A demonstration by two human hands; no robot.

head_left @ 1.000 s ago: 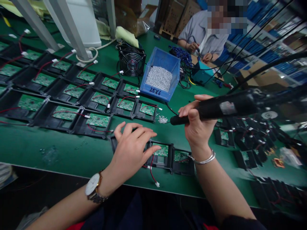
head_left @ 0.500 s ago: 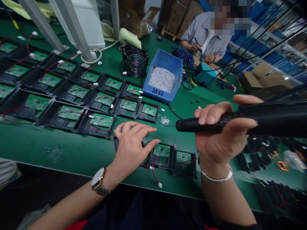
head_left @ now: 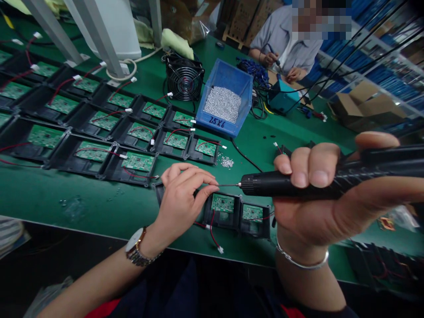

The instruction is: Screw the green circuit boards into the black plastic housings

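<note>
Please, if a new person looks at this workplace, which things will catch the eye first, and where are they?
Probably first, the black screwdriver in the right hand, its thin bit reaching to the left hand's fingertips near the middle. Next, the blue bin of small silver pieces beyond the hands. Black cases with green boards stand in rows at left.

Wears, just behind the bare left hand (head_left: 183,194), a watch (head_left: 135,248) with a round white dial, a gold-toned rim and a band of metal links. Bears, just behind the bare right hand (head_left: 311,221), a slim, shiny silver bangle (head_left: 306,265). Has on a dark navy top (head_left: 185,282) with red patches (head_left: 104,308) low on both sides, and a dark sleeve (head_left: 334,314) ending well short of the bangle.
</note>
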